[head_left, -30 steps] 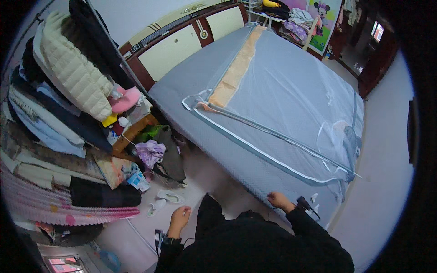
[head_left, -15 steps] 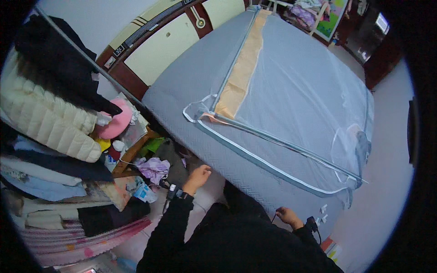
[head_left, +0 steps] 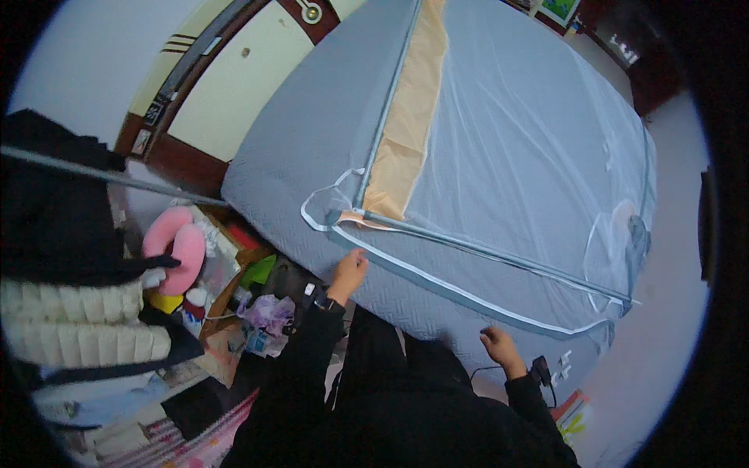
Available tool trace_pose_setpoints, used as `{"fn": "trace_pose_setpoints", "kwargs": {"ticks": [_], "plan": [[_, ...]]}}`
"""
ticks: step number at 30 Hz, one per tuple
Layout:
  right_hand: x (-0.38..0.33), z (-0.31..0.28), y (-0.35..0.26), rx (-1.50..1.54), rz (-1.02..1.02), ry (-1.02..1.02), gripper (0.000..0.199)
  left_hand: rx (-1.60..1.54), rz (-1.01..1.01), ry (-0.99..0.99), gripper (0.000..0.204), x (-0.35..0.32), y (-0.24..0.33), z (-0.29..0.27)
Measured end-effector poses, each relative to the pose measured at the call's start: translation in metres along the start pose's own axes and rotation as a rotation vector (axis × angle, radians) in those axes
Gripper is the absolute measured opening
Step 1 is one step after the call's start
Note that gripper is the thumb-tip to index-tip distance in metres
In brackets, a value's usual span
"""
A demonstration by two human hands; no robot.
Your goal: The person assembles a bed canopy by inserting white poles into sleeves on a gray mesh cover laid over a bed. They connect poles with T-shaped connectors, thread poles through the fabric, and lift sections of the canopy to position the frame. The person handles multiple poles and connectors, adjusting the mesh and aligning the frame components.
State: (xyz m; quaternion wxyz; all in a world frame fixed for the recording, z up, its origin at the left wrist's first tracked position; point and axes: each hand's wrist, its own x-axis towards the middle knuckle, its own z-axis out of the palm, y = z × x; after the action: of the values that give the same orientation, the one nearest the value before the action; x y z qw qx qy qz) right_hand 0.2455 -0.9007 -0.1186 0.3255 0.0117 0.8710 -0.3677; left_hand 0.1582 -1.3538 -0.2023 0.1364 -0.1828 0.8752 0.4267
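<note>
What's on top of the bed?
A sheer white net, thin grey poles, a tan fabric strip and, toward the lower right, small white pieces lie on the bed. Bunched grey cloth at the right edge hides whatever is beneath it.

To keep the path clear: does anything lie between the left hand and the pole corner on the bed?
Yes: the white-edged grey band lies between the left hand and the pole corner; I see nothing else in between.

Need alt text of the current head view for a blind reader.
A person's left hand and right hand, neither visibly holding anything, are near the edge of a grey-blue bed bearing white netting, grey poles and a tan strip. A pink neck pillow and a cream quilted jacket are at the left.
</note>
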Motion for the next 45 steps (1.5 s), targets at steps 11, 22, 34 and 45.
{"fn": "trace_pose_setpoints", "kwargs": {"ticks": [11, 22, 34, 45], "plan": [[0.029, 0.041, -0.028, 0.011, 0.267, -0.044, 0.025, 0.111, -0.174, -0.121, 0.046, 0.182, -0.081, 0.013], [0.334, 0.109, -0.136, -0.423, -0.258, 0.106, 0.031, -0.271, -0.334, -0.229, 0.058, 0.159, -0.101, 0.014], [0.316, 0.059, -0.221, -0.332, -0.222, -0.178, 0.041, -0.684, -0.1, -0.149, 0.042, 0.134, -0.03, -0.046], [0.221, -0.054, -0.308, -0.075, -0.243, -0.294, 0.04, -1.229, -0.053, -0.199, 0.027, 0.065, 0.106, -0.118]]}}
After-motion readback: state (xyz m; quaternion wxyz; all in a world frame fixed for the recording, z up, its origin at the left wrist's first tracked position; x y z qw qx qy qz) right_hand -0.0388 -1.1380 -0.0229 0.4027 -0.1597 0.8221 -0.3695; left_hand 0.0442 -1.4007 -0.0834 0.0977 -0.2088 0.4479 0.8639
